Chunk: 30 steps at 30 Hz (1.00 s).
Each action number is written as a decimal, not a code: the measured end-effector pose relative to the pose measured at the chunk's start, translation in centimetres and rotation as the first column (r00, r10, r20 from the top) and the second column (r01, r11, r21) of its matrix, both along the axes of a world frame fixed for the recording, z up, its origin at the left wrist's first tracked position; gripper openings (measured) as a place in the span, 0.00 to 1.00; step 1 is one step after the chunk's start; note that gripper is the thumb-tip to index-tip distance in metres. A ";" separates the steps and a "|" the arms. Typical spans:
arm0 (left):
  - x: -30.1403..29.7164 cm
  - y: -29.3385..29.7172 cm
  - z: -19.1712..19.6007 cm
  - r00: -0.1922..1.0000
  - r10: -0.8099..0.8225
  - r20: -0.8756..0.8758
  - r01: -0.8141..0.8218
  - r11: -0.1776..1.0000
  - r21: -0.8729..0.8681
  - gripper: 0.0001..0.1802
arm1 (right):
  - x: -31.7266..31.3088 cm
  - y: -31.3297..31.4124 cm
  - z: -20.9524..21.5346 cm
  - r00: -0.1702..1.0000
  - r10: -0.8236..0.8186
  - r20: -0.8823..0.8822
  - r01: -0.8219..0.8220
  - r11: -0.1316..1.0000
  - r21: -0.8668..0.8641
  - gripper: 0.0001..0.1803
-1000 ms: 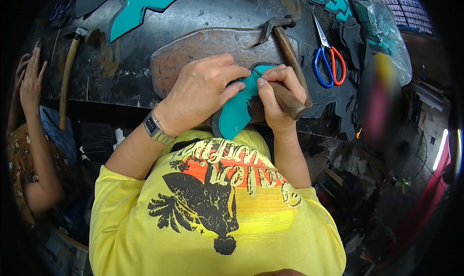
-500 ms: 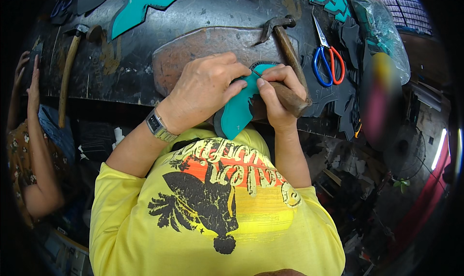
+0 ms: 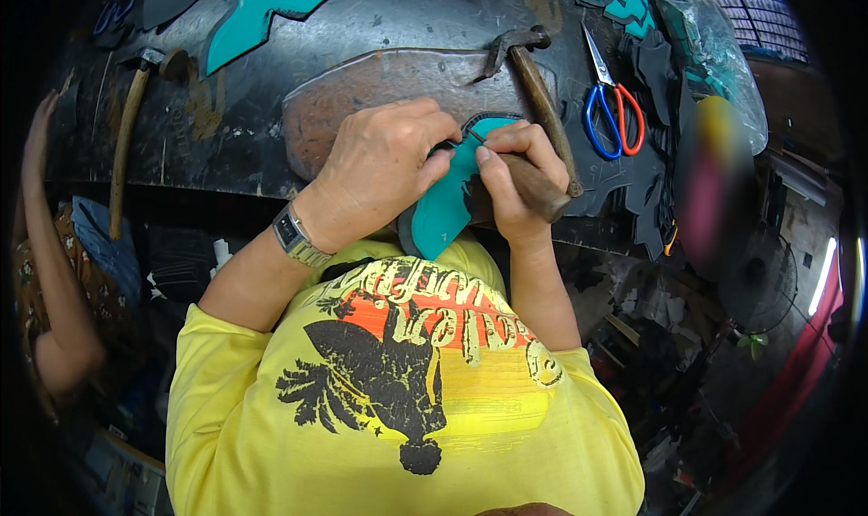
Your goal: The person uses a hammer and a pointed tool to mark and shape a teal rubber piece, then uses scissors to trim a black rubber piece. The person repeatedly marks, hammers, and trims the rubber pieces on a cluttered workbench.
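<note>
A teal piece with a dark edge (image 3: 443, 216), shaped like a shoe upper, lies between my hands at the table's near edge. My left hand (image 3: 384, 159), wearing a wristwatch, has thumb and forefinger pinched at its dark curved rim. In my right hand (image 3: 515, 172) is an awl (image 3: 540, 193) with a thick wooden handle. Its thin metal tip points left onto the upper, close to my left fingertips. Beneath and beyond the hands lies a worn brown board (image 3: 353, 86). A hammer (image 3: 548, 113) rests across the board's right end, just beyond my right hand.
Scissors (image 3: 607, 118) with blue and red handles lie to the right. Teal pieces (image 3: 617, 2), dark scraps (image 3: 649, 145) and a plastic bag (image 3: 723, 82) are at the right side. Another hammer (image 3: 129, 141) overhangs the left edge. Another person's arm (image 3: 56, 254) is far left.
Both hands have shifted only slightly, and the awl has tilted a little with its handle moving left. At the far left, the other person's arm and hands have moved.
</note>
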<state>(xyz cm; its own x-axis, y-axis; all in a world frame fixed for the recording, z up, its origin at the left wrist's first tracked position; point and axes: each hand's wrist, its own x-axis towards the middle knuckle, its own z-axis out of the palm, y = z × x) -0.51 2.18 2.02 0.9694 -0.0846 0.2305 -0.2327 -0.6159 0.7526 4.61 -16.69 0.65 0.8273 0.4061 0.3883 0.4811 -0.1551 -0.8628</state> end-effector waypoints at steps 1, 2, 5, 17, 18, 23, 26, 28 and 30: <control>0.1 0.0 0.0 1.000 -0.002 0.004 0.002 1.000 0.003 0.08 | 0.1 -0.1 0.0 0.998 0.005 -0.063 0.000 0.997 0.074 0.05; 0.1 0.0 0.0 1.000 -0.004 0.004 0.004 1.000 0.005 0.08 | 0.2 -0.3 -0.1 0.998 0.004 -0.063 0.002 0.996 0.089 0.05; 0.1 0.1 0.0 1.000 -0.006 -0.017 0.006 1.000 -0.008 0.08 | 0.1 -0.4 -0.1 0.998 0.026 -0.059 -0.025 0.999 0.021 0.05; 0.1 -0.1 0.2 1.000 -0.003 0.015 0.002 0.998 0.057 0.08 | -0.3 -0.1 0.2 0.999 0.020 0.031 -0.017 0.994 -0.112 0.05; 0.1 -0.2 0.2 1.000 0.001 0.003 -0.002 0.999 0.051 0.08 | -0.3 -0.3 0.4 1.000 0.012 0.004 -0.012 0.997 -0.077 0.05; -0.1 -0.3 0.3 0.999 0.030 -0.029 -0.028 0.999 0.043 0.08 | 1.2 -1.1 2.3 0.986 -0.167 0.028 0.170 0.977 -0.127 0.11; -0.2 -0.4 0.2 0.999 0.034 -0.013 -0.034 0.999 0.010 0.09 | 3.3 -2.0 3.1 0.918 -0.167 0.361 0.307 0.874 -0.376 0.14; -0.4 -0.4 0.1 0.999 0.043 -0.030 -0.043 0.999 0.010 0.09 | 4.1 -2.5 2.8 0.895 -0.116 0.431 0.359 0.760 -0.541 0.15; -0.5 -0.4 0.0 0.998 0.054 -0.037 -0.054 0.999 0.009 0.09 | 4.6 -2.8 2.2 0.898 -0.066 0.436 0.362 0.675 -0.643 0.15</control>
